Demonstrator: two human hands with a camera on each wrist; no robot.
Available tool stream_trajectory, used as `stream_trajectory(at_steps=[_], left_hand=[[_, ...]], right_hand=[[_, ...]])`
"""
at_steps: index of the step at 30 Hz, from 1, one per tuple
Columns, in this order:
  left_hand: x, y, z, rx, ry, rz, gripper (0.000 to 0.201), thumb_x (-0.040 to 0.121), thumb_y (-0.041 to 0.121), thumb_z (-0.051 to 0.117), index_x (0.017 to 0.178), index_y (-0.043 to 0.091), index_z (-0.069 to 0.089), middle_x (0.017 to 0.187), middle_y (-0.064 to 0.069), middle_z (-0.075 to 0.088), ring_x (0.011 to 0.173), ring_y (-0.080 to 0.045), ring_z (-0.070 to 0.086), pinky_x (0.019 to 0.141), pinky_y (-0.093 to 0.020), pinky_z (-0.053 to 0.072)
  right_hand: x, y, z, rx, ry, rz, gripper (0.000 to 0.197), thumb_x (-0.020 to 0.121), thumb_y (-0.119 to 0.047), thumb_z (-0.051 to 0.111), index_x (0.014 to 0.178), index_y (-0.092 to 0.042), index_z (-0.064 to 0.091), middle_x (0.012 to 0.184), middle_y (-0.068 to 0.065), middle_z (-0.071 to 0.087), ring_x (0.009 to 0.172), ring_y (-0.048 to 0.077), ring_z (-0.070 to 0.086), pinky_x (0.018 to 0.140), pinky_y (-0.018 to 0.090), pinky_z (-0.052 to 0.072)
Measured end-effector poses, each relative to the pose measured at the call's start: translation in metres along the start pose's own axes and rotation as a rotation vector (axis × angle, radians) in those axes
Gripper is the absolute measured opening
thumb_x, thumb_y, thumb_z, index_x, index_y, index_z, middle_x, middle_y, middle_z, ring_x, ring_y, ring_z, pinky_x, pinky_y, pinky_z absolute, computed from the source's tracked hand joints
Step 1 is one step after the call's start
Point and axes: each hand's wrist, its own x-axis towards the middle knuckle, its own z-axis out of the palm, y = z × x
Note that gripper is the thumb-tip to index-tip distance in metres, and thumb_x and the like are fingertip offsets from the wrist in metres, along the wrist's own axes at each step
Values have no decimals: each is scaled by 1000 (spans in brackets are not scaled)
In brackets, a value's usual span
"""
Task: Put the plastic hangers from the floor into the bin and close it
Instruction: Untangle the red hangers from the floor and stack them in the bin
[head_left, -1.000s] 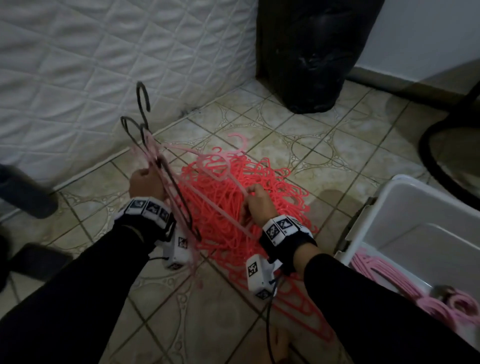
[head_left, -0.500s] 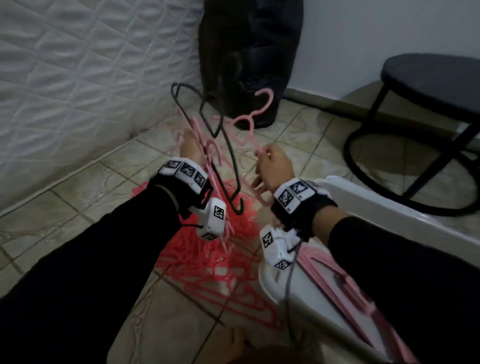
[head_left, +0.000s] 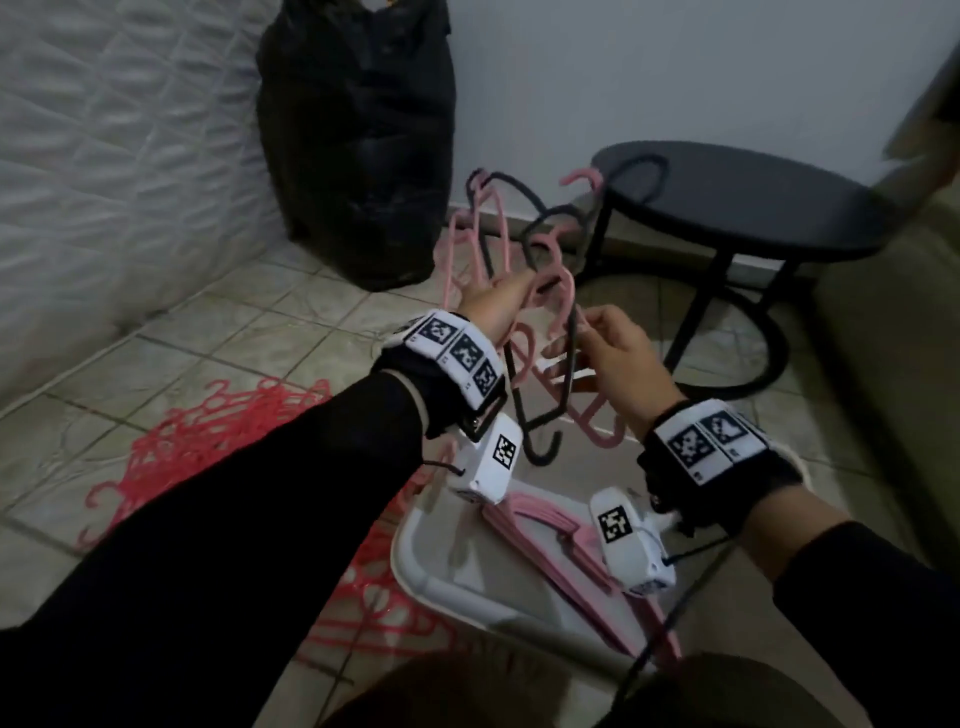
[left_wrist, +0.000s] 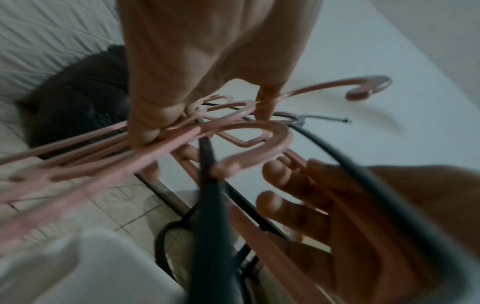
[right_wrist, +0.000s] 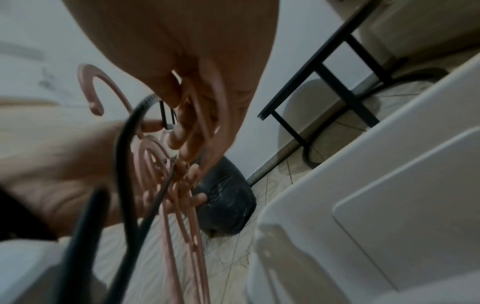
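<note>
Pink and black plastic hangers (head_left: 540, 312) make up the bunch I hold in the air above the white bin (head_left: 441, 566), hooks pointing up and away from me. My left hand (head_left: 493, 306) grips their necks with the fingers curled round them; my right hand (head_left: 623, 353) pinches the bunch from the other side, fingertips on a pink hook. I judge the job well short of half done: some pale pink hangers (head_left: 561, 540) lie in the bin already, but the red pile (head_left: 218, 441) is on the floor yet, to my left, and the lid is not on. Which part beside the bin is its lid I cannot tell. Beige patterned tiles (head_left: 234, 332) cover the floor. Ahead stand a black sack (head_left: 358, 145) against the wall and a round black stool (head_left: 737, 197).
</note>
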Motion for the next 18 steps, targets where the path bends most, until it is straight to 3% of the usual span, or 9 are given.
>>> stream_trajectory(at_steps=[2,3,5,9,10,12,15,16,18], left_hand=[[-4,5,15,84,-29,36,81,64,53,72,132,17,50,122,-9,62,109,-27,60,97,-43,47],[-7,12,21,111,-52,73,72,72,50,69,132,15,50,122,-9,62,108,-25,60,94,-39,48],[-12,34,35,141,-94,145,43,86,41,62,118,12,58,110,-7,66,95,-18,63,78,-27,50],[-21,69,61,71,-77,216,59,87,47,58,127,4,51,94,-3,63,77,-13,60,50,-13,47],[-23,67,66,60,-86,205,55,90,48,53,125,5,54,89,-4,63,75,-15,60,51,-13,47],[-24,47,75,9,-134,165,59,88,56,51,118,7,61,89,-13,67,80,-27,64,69,-26,52],[-14,-17,87,39,-113,34,89,59,79,58,122,16,62,110,-15,67,99,-32,65,92,-42,50],[-8,-42,89,66,-127,-30,97,52,86,58,123,20,62,114,-14,67,102,-30,64,95,-44,49],[-1,-88,90,103,-153,-129,96,54,89,54,124,23,61,124,-12,62,107,-26,62,100,-42,45]], right_hand=[[-3,-3,-14,64,65,-21,14,103,-16,35,93,-14,46,81,8,64,63,22,61,57,34,53],[-4,-6,-20,78,92,-48,15,103,-17,36,92,-16,46,79,6,65,62,21,61,57,34,53],[-7,-13,-33,87,148,-113,14,102,-18,39,90,-18,46,71,1,66,58,17,62,55,32,54],[-17,-26,-59,35,191,-213,5,100,-11,42,99,-14,47,73,2,65,62,16,63,56,34,55],[-21,-27,-65,15,185,-219,7,99,-9,41,103,-12,46,75,4,64,63,17,63,57,34,56],[-29,-20,-75,-49,156,-171,13,99,-6,40,109,-12,44,76,2,64,62,15,64,56,33,56],[-42,11,-85,-139,114,14,11,98,-6,43,109,-10,43,81,-1,65,62,15,66,54,33,55],[-46,24,-87,-140,111,81,10,99,-6,42,109,-6,43,81,1,65,63,18,65,55,35,55],[-55,51,-88,-105,127,230,8,100,-7,38,106,-3,42,79,5,64,61,19,64,58,36,54]])
